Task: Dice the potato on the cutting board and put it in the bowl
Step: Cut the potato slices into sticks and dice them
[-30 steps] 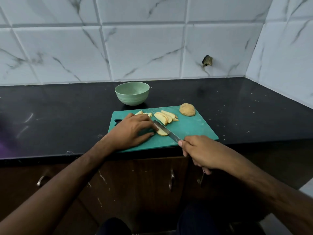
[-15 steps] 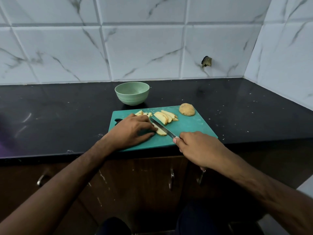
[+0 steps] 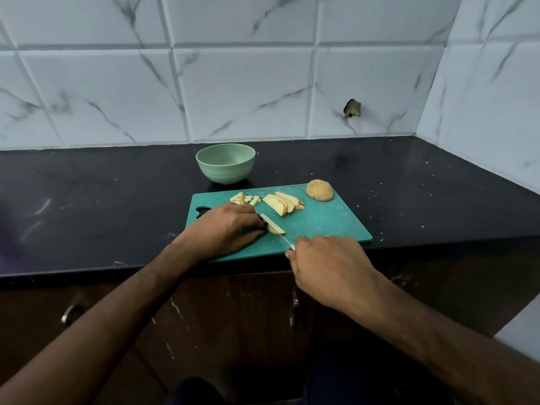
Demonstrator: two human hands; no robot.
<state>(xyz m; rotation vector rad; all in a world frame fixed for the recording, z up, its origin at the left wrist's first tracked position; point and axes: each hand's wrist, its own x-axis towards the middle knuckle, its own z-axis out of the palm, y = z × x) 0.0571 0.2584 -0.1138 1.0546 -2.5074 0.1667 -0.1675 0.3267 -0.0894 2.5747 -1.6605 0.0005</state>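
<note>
On the black stone countertop [image 3: 117, 217] lies one teal plastic cutting board [image 3: 327, 226], its near edge at the counter's front. Your left hand [image 3: 225, 232] rests on the board with fingers curled down, pinning one pale potato slice [image 3: 276, 228] against it. Your right hand [image 3: 324, 264] is wrapped around the handle of one steel-bladed knife [image 3: 270, 226]; the blade runs diagonally up-left and sits on the pinned slice, just beside your left fingertips. One fan of cut potato slices [image 3: 283, 203] lies at the board's far centre; the exact slice count cannot be told. One small heap of potato sticks [image 3: 245, 198] lies left of it. One uncut, skin-on potato half [image 3: 319, 190] sits at the far right corner. One pale green round bowl [image 3: 225, 163] stands on the counter just beyond the board.
</note>
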